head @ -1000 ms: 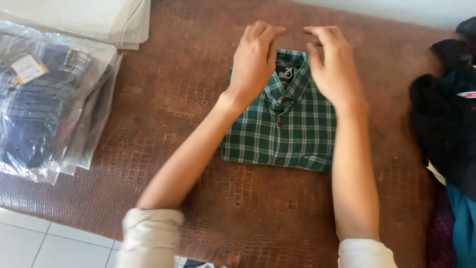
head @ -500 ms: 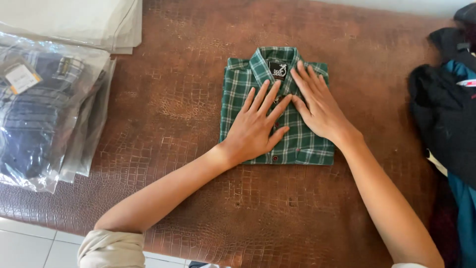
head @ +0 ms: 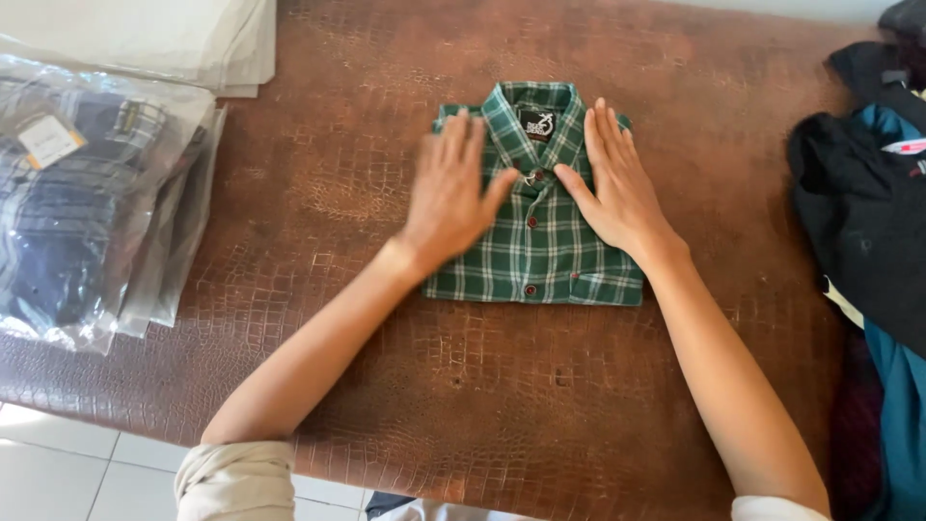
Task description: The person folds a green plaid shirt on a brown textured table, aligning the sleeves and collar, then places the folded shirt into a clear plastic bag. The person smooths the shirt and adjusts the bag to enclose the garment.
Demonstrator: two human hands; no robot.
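With the left hand (head: pixel 451 198) and right hand (head: pixel 617 188) flat, fingers spread, holding nothing, on the folded green plaid shirt (head: pixel 537 246), uneven sideways pressure risks shifting its folds on the desk (head: pixel 482 405).

On your left you see clear plastic bags of dark packed shirts (head: pixel 87 203), pale folded sheets (head: pixel 164 39) behind; dark heaped clothes (head: pixel 868 203) lie right on the brown scale-textured tabletop (head: pixel 502 386).
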